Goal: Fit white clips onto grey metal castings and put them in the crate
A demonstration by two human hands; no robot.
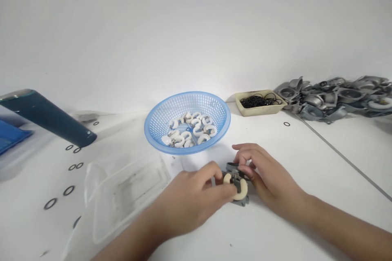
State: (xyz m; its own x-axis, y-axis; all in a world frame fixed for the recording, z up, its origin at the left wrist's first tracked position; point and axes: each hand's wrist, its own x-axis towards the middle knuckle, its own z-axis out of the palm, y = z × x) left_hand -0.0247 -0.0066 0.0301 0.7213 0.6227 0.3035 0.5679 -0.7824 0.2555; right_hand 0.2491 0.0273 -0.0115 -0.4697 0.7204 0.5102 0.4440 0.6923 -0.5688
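Note:
Low over the white table, my left hand (197,200) is closed on a grey metal housing (241,202) that carries a cream C-shaped piece (243,191). The left fingers lie against the cream piece's left side. From the right, my right hand (266,175) pinches at the housing's upper edge with thumb and fingertips. A dark round part shows under these fingertips; its exact kind I cannot make out. The fingers hide part of the housing. Beyond my hands stands a blue plastic basket (225,124) holding several white C-shaped pieces (197,124).
A cream tray (260,110) of black rubber rings (257,101) sits behind on the right, beside a heap of grey metal housings (333,98). At left are a clear plastic container (102,228), a dark teal tumbler (52,114), a blue object (12,134) and several loose rings (69,190).

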